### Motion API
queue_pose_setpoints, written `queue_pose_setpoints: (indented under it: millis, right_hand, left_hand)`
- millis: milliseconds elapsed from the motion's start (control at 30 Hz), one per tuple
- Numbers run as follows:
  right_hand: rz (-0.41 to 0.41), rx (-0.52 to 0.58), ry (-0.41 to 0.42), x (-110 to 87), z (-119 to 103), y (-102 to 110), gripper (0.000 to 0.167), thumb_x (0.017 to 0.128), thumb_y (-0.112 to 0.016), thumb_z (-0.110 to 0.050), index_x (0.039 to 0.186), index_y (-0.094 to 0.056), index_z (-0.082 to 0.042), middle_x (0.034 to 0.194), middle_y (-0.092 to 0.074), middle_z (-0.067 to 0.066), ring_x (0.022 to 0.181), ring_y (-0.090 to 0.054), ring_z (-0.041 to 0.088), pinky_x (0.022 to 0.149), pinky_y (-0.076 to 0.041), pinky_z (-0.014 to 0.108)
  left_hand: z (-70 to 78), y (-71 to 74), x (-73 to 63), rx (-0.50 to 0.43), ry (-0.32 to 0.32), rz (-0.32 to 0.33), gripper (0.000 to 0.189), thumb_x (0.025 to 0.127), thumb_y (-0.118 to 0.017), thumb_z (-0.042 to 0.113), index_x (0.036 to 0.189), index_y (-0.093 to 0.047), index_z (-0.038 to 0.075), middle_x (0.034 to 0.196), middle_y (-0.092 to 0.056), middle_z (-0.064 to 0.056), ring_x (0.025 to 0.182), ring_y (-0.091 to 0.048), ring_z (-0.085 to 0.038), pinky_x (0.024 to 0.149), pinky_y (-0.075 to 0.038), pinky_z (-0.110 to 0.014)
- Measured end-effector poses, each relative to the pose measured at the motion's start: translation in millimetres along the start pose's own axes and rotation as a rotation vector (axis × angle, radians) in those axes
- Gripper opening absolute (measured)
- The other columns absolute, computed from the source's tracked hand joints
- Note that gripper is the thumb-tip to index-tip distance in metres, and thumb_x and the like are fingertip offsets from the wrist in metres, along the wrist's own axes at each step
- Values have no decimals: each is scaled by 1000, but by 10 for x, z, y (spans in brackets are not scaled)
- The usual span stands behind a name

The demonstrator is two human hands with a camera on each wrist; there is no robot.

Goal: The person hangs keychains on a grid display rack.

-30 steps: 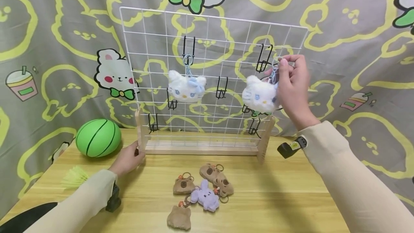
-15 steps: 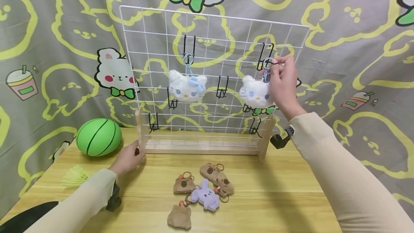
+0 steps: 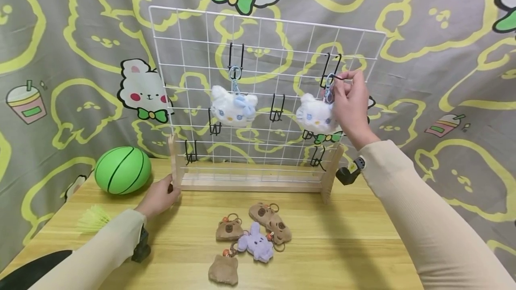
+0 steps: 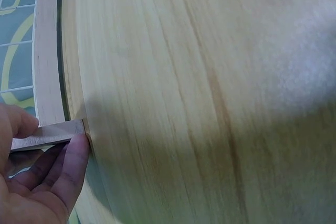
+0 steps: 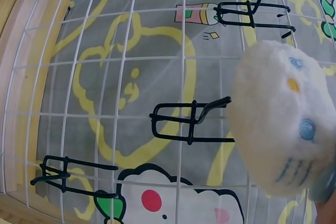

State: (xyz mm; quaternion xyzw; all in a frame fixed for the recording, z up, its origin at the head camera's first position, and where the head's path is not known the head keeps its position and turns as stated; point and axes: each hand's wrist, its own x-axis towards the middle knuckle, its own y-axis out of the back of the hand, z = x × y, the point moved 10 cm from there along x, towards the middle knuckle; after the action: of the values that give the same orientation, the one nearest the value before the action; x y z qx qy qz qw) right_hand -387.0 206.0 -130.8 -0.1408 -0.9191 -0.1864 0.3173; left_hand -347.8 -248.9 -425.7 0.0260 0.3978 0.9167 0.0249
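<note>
At the upper right of the white wire grid (image 3: pixel 258 20), my right hand (image 3: pixel 353 107) pinches the blue ring and clasp of a white cat-face plush keychain (image 3: pixel 315 114). That ring overlaps a black hook (image 3: pixel 331 64), whose tip shows beside my fingertips. In the right wrist view the plush (image 5: pixel 275 119) hangs in front of the grid, and only a sliver of hand shows. My left hand (image 3: pixel 159 197) grips the foot of the grid's wooden stand (image 3: pixel 250 187); the left wrist view shows thumb and fingers around the wooden piece (image 4: pixel 52 134).
A matching cat plush (image 3: pixel 234 108) hangs on another hook at the left. More black hooks (image 3: pixel 276 113) are on the grid. Several brown plush keychains (image 3: pixel 223 270) and a purple rabbit one (image 3: pixel 258 244) lie on the table. A green ball (image 3: pixel 122 170) and yellow shuttlecock (image 3: pixel 93 219) stand left.
My right hand has moved left with the cat plush keychain, bringing its ring from beside the upper right hook to overlap it. My left hand has stayed on the stand.
</note>
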Motion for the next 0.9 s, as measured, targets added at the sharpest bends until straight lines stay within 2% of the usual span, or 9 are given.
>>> queue_pose_setpoints:
  millis: [200,300,433,533,600,700,800,900]
  right_hand:
    - [24,-46,44,-20,9,75,10,111,-48,-24,111,-54,-16,72,-61,-24,71,-59,-3,71,-45,17]
    - [16,-32,50,-28,35,106,9,111,-48,-24,106,-54,-18,73,-63,-22,71,-61,-3,67,-47,15]
    - [19,-60,49,-63,67,176,12,111,-48,-25,107,-55,-17,79,-65,-24,69,-61,-4,51,-47,15]
    - [30,-89,47,-110,75,248,18,111,-47,-27,113,-57,-11,85,-65,-23,74,-62,-4,46,-48,16]
    - [32,-97,38,-151,85,295,22,111,-46,-27,116,-57,-9,89,-64,-21,82,-62,-3,49,-51,16]
    - [47,-114,42,-233,81,387,22,111,-46,-27,116,-57,-8,91,-63,-20,88,-63,-3,64,-55,13]
    - [85,-140,82,-333,61,494,24,111,-47,-24,115,-58,-3,92,-62,-21,89,-62,-5,79,-52,11]
    - [117,-134,133,-451,43,563,25,110,-49,-20,114,-58,2,93,-61,-19,89,-62,-5,80,-50,10]
  left_hand:
    - [1,-2,-3,-1,-12,1,53,102,-51,10,148,-40,-15,91,-69,-19,69,-60,-18,59,-51,-32]
    - [-5,1,-3,-2,-7,1,53,101,-51,10,148,-40,-14,92,-69,-19,70,-61,-18,59,-51,-31]
    - [-6,8,-6,0,-1,0,53,102,-52,10,148,-40,-15,94,-69,-20,70,-61,-19,59,-51,-32]
    - [-3,9,-11,2,-1,1,53,102,-52,9,147,-40,-15,94,-69,-21,70,-60,-19,59,-51,-33]
    - [-10,5,-14,1,4,2,52,102,-52,9,147,-40,-15,94,-69,-20,70,-60,-19,59,-50,-33]
    - [-11,-5,-22,-1,7,4,51,101,-52,8,145,-42,-15,93,-69,-20,70,-60,-19,60,-51,-33]
    - [-1,-7,-29,-4,4,7,51,101,-52,9,145,-42,-15,94,-69,-21,71,-61,-19,60,-51,-33]
    - [13,9,-29,-3,-2,13,51,101,-52,9,145,-42,-15,93,-69,-20,70,-60,-19,59,-51,-33]
